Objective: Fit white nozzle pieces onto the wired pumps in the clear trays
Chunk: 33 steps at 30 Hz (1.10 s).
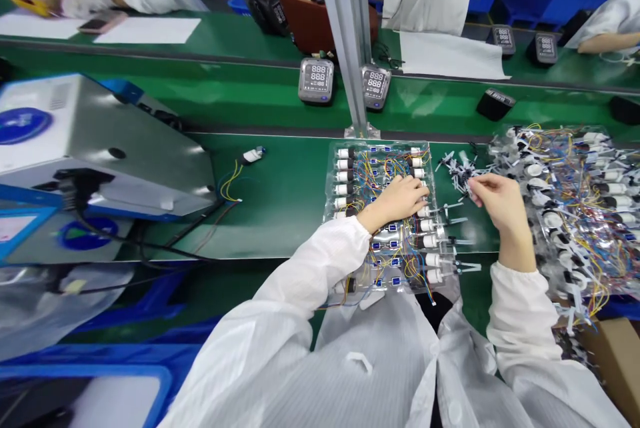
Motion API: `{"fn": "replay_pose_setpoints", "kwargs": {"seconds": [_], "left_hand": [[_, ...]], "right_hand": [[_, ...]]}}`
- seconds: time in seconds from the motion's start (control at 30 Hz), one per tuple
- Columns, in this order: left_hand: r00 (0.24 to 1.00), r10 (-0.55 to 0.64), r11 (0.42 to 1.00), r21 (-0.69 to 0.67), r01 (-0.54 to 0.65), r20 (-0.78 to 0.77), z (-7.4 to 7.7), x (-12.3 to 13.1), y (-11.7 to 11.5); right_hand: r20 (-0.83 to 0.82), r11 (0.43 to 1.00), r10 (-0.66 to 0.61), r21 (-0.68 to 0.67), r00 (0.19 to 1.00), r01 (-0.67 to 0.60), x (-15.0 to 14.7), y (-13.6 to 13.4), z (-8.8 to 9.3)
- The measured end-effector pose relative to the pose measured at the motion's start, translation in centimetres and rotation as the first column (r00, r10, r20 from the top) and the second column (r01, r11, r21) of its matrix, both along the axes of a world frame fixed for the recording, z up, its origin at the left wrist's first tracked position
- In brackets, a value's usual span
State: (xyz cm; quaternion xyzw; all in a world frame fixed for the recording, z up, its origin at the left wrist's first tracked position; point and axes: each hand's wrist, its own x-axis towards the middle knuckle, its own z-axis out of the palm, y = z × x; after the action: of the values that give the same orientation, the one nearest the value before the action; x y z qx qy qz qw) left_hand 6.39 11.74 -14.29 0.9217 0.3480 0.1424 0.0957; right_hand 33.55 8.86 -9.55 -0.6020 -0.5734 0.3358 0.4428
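A clear plastic tray [334,211] lies on the green bench in front of me, filled with several small white motors, coloured wires and blue connectors. My left hand [400,198] rests on the tray's right column, fingers curled on a white motor [426,211]. My right hand [495,198] hovers just right of the tray over a small heap of white plastic tube fittings [457,171], fingers pinched on one of them. Both arms wear white sleeves.
A large pile of wired motor parts [575,201] fills the right side. A grey and blue machine [95,141] with black cables stands at left. Digital monitor units [316,80] sit on the conveyor behind an aluminium post [347,41]. A loose wired part [250,156] lies mid-bench. Another person's arm [607,41] shows far right.
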Motion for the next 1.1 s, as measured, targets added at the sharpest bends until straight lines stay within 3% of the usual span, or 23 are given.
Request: {"fn": "replay_pose_setpoints", "kwargs": {"seconds": [0.07,0.17,0.3,0.43,0.53,0.83,1.1], "left_hand": [[1.000,-0.009,0.999,-0.035,0.010,0.028,0.2,-0.2,0.1],[0.997,-0.013,0.995,-0.099,0.020,0.070,0.2,-0.5,0.4],[0.993,0.026,0.989,-0.146,-0.009,0.112,-0.5,-0.4,0.5],[0.971,0.083,0.982,-0.182,-0.043,0.222,-1.2,0.0,0.2],[0.947,0.143,0.972,-0.222,-0.079,0.289,-1.4,0.1,0.2],[0.918,0.185,0.958,-0.271,-0.089,0.352,-1.7,0.2,0.4],[0.904,0.214,0.944,-0.316,-0.094,0.370,-1.6,0.2,0.4]], "right_hand": [[-0.225,1.000,0.016,0.025,0.974,-0.011,-1.2,-1.1,1.7],[-0.340,0.998,0.068,0.032,0.938,-0.061,-4.0,-1.4,2.4],[-0.319,0.986,0.145,-0.035,0.937,-0.165,-6.4,-0.1,-0.7],[-0.179,0.993,0.104,-0.028,0.978,-0.111,-6.6,0.9,-5.0],[-0.145,0.995,0.095,0.043,0.985,-0.090,-6.6,0.9,-6.9],[-0.352,1.000,-0.001,0.020,0.936,0.008,-7.4,0.4,-8.3],[-0.364,0.997,0.076,0.034,0.928,-0.068,-7.2,0.4,-8.5]]}}
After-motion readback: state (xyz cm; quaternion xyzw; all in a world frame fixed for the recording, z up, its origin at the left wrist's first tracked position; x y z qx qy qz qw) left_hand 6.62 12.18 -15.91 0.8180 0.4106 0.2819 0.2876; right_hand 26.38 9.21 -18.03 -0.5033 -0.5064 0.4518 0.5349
